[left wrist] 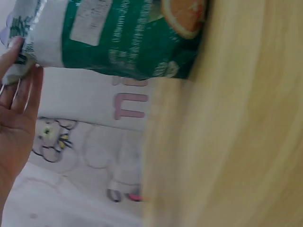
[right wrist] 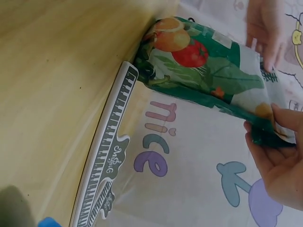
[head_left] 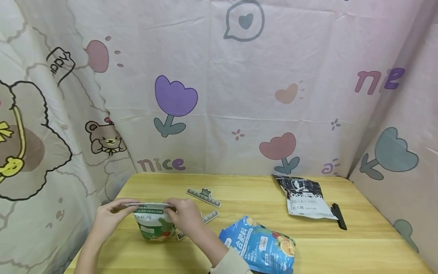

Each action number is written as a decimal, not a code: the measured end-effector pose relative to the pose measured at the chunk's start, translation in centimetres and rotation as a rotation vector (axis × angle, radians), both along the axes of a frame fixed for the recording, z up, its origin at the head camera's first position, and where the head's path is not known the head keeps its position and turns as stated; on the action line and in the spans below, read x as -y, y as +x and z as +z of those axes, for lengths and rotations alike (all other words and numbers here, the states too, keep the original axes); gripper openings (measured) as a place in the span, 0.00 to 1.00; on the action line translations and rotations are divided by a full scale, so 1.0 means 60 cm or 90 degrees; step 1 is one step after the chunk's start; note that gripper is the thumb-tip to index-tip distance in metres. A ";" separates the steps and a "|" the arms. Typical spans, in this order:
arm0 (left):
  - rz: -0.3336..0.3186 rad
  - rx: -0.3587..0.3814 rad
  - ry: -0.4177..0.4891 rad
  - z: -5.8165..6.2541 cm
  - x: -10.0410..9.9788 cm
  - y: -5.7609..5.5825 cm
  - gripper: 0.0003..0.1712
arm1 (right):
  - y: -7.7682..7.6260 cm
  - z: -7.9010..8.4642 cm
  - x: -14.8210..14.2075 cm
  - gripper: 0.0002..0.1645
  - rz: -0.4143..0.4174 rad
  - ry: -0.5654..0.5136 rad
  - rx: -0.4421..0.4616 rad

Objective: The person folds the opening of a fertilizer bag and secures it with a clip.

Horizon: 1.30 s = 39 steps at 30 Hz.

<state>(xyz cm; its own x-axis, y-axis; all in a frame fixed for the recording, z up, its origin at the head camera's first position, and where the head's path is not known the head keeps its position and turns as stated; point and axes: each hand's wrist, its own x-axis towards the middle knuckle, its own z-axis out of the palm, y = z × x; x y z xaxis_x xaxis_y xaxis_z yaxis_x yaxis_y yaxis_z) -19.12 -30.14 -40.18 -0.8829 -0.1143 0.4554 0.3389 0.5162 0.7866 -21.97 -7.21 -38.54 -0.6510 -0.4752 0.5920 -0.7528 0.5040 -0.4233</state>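
Note:
A green and white fertilizer bag point(head_left: 153, 224) with fruit and vegetable pictures stands upright on the table, its top edge held between both hands. My left hand point(head_left: 111, 219) pinches the top left corner, thumb on the near side and fingers behind, as the left wrist view shows. At the opposite corner my right hand point(head_left: 186, 215) grips the top edge between thumb and fingers. The bag's printed front point(right wrist: 199, 66) shows oranges and a tomato in the right wrist view. Behind the right hand lie two piano-keyboard clips, one whole point(head_left: 204, 198) and one partly hidden point(head_left: 211, 216) by that hand.
A blue fertilizer bag point(head_left: 260, 245) lies right of the right forearm. Farther back on the right is a black and white bag point(head_left: 304, 198), with a black clip point(head_left: 338, 217) at its lower corner. Printed curtains surround the wooden table point(head_left: 369, 236).

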 end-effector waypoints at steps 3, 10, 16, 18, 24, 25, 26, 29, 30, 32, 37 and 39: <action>-0.072 -0.030 0.104 -0.041 0.022 -0.024 0.13 | 0.001 0.005 -0.004 0.06 0.006 0.007 0.035; -0.235 -0.085 0.282 -0.164 0.078 -0.099 0.13 | -0.005 0.004 -0.013 0.08 0.029 0.027 0.052; -0.215 -0.078 0.313 -0.178 0.078 -0.107 0.12 | -0.014 0.024 -0.037 0.10 0.065 0.074 0.051; -0.216 -0.077 0.314 -0.176 0.077 -0.106 0.12 | -0.017 0.037 -0.049 0.13 0.090 0.108 0.071; -0.204 -0.067 0.323 -0.171 0.076 -0.102 0.12 | -0.020 0.068 -0.082 0.23 0.120 0.244 0.189; -0.201 -0.065 0.321 -0.170 0.076 -0.102 0.12 | -0.021 0.070 -0.084 0.24 0.115 0.257 0.196; -0.198 -0.063 0.320 -0.170 0.076 -0.101 0.12 | -0.023 0.069 -0.085 0.24 0.108 0.266 0.199; -0.180 -0.057 0.316 -0.168 0.074 -0.100 0.12 | -0.030 0.061 -0.085 0.22 0.089 0.282 0.197; -0.176 -0.056 0.315 -0.167 0.073 -0.100 0.12 | -0.033 0.057 -0.084 0.21 0.080 0.289 0.195; -0.176 -0.058 0.316 -0.167 0.073 -0.100 0.12 | -0.041 0.043 -0.082 0.21 0.062 0.306 0.201; -0.182 -0.062 0.317 -0.169 0.073 -0.102 0.13 | -0.057 0.004 -0.076 0.20 0.006 0.348 0.236; -0.171 -0.055 0.317 -0.169 0.072 -0.102 0.13 | -0.059 -0.009 -0.074 0.20 -0.014 0.359 0.247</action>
<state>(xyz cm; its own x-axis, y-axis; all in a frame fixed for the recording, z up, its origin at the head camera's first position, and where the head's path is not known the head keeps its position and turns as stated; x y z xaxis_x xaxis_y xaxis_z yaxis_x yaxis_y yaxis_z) -25.23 -34.47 -50.29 -0.8726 -0.1110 0.4757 0.4808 -0.0224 0.8766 -25.53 -2.76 -39.10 -0.7786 -0.6272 -0.0210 -0.5870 0.7398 -0.3287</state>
